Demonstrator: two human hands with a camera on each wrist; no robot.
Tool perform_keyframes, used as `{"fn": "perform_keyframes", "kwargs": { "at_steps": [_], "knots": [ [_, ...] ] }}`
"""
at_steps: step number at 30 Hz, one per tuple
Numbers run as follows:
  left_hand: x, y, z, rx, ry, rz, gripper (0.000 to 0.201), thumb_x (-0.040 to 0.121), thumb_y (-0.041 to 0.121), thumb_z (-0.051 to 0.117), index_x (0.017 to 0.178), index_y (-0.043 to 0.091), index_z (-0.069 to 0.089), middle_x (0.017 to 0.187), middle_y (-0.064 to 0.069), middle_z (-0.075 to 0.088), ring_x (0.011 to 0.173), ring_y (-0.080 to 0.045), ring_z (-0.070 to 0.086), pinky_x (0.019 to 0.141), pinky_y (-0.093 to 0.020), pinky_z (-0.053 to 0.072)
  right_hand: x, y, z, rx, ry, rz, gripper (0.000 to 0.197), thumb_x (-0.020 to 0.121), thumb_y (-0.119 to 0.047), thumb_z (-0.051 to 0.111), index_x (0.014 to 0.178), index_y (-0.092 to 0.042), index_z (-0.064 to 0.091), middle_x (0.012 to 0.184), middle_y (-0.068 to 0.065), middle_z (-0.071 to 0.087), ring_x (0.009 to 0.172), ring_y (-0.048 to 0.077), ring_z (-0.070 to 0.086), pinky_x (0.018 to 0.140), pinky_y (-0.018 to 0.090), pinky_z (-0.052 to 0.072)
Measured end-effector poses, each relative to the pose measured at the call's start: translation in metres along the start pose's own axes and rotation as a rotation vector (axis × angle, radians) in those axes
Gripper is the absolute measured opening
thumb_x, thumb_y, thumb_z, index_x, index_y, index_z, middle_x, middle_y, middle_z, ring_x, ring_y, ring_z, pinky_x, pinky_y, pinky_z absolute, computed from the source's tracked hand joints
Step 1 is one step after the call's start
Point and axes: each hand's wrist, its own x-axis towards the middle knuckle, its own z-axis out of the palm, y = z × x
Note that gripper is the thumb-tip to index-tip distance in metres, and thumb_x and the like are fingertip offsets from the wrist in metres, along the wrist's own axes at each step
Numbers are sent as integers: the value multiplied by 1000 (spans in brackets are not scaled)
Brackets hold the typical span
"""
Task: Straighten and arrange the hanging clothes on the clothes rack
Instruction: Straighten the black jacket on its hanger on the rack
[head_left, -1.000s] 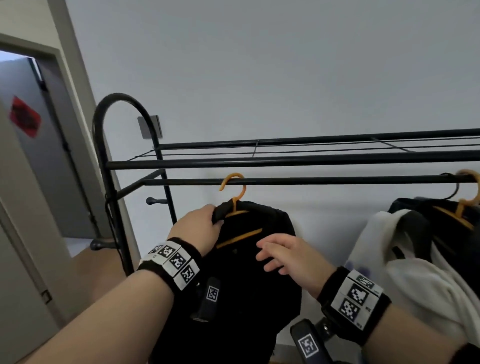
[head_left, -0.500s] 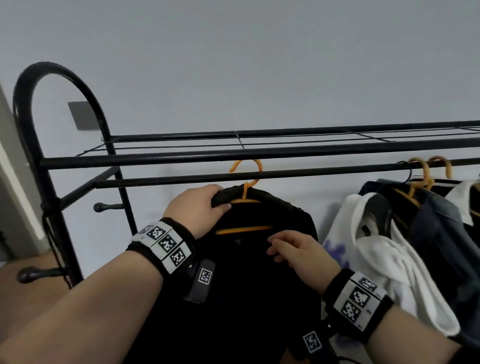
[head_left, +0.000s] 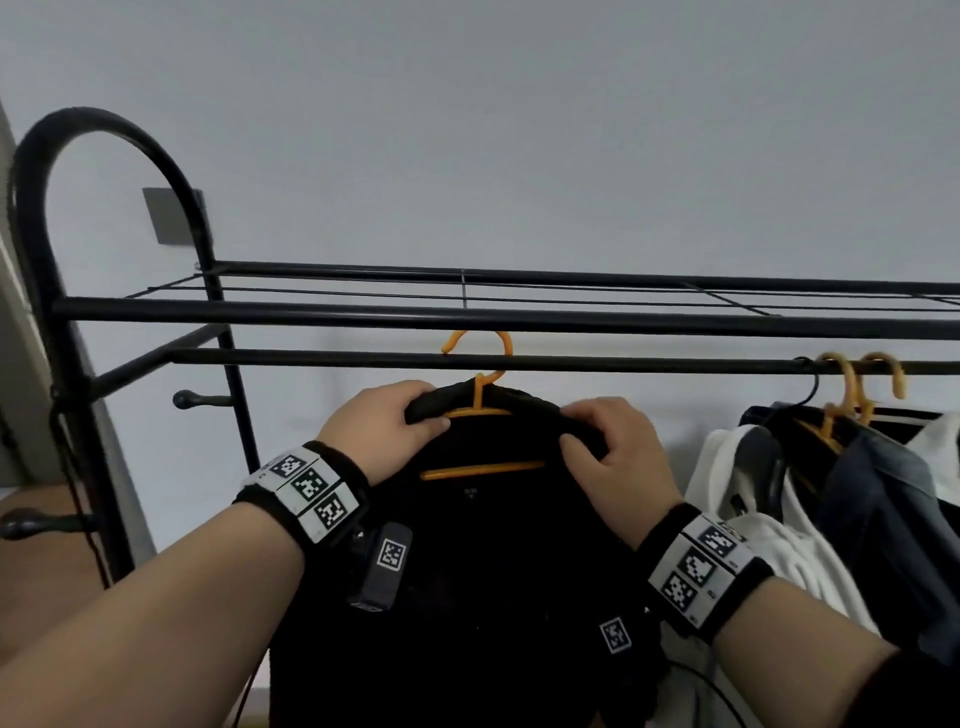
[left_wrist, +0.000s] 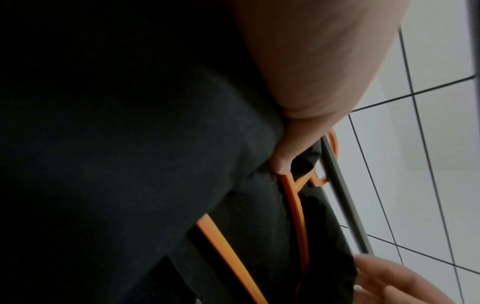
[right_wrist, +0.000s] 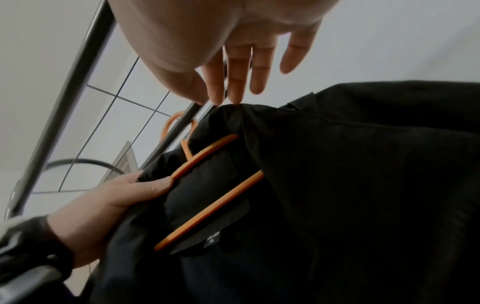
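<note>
A black garment hangs on an orange hanger whose hook sits over the rack's black rail. My left hand grips the left side of its collar, thumb on the front. My right hand pinches the collar's right side between thumb and fingers. In the left wrist view the left thumb presses the fabric against the orange hanger. The right wrist view shows the right hand pinching the top edge of the black garment, with the left hand on the far side of the hanger.
To the right a white garment and a dark blue one hang bunched on several orange hangers. A wire shelf runs above the rail. The rack's arched end frame and a peg stand left. Bare rail lies on both sides.
My right hand rose from the garment's chest to the right side of the collar and took hold. My left hand kept its grip. The view shifted right.
</note>
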Motion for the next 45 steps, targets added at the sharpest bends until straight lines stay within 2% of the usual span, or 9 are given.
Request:
{"fn": "perform_keyframes", "kwargs": {
  "at_steps": [2, 4, 11, 16, 22, 26, 33, 40, 45],
  "knots": [
    [-1, 2, 0, 1, 9, -7, 19, 88, 45, 64, 104, 35, 66, 87, 10, 69, 86, -12, 64, 80, -36, 53, 11, 1, 0, -162, -118, 8, 46, 86, -51, 58, 130, -40, 53, 131, -16, 57, 124, 12, 49, 107, 45, 38],
    [-1, 3, -1, 4, 16, -22, 19, 87, 45, 65, 102, 35, 67, 86, 10, 69, 85, -12, 64, 80, -37, 53, 22, 1, 3, -269, -285, 34, 53, 87, -62, 52, 136, -44, 44, 131, -17, 57, 124, 12, 51, 107, 46, 33],
    [21, 14, -8, 20, -76, -103, 21, 85, 43, 68, 101, 30, 71, 92, 8, 72, 90, -14, 67, 85, -34, 53, 54, 8, 13, -289, -395, 65, 28, 95, -57, 44, 104, -34, 57, 92, -10, 65, 91, 18, 64, 88, 44, 51],
    [9, 8, 21, 94, -196, -82, 20, 88, 41, 66, 103, 29, 69, 94, 8, 69, 93, -14, 64, 86, -33, 50, 30, 24, 16, -197, -571, 88, 25, 97, -49, 50, 95, -25, 59, 84, -3, 65, 80, 19, 65, 73, 36, 52],
    [-12, 23, 27, -2, -138, 80, 18, 83, 47, 68, 100, 40, 65, 80, 11, 68, 78, -2, 63, 75, -30, 51, -20, 35, -16, -126, -294, -1, 17, 92, -51, 56, 94, -42, 42, 76, -12, 59, 69, 8, 59, 60, 31, 45],
    [3, 31, 20, -138, -52, 106, 19, 82, 48, 70, 97, 37, 68, 81, 8, 70, 80, -7, 66, 75, -34, 54, -10, 12, -41, -197, -132, -51, 16, 91, -47, 60, 98, -37, 50, 73, -13, 60, 67, 7, 54, 56, 28, 38],
    [28, 25, 32, -170, -150, 7, 20, 88, 48, 64, 89, 28, 67, 83, 4, 70, 79, -12, 67, 79, -37, 56, 17, -12, -46, -415, -211, 90, 21, 92, -55, 49, 100, -36, 52, 76, -7, 64, 74, 24, 59, 61, 33, 40],
    [22, -1, 43, -211, -273, -20, 18, 88, 45, 65, 90, 28, 68, 83, 2, 72, 77, -13, 69, 76, -32, 54, 2, -22, -28, -457, -296, 86, 20, 93, -52, 46, 98, -32, 51, 74, -7, 64, 74, 18, 63, 61, 33, 48],
    [23, -15, 57, -83, -98, 79, 23, 86, 47, 64, 101, 31, 64, 98, 7, 65, 95, -14, 62, 86, -38, 50, -6, -17, -21, -406, -253, 90, 26, 91, -59, 50, 105, -37, 51, 86, -10, 66, 80, 12, 64, 67, 33, 53]
  ]
}}
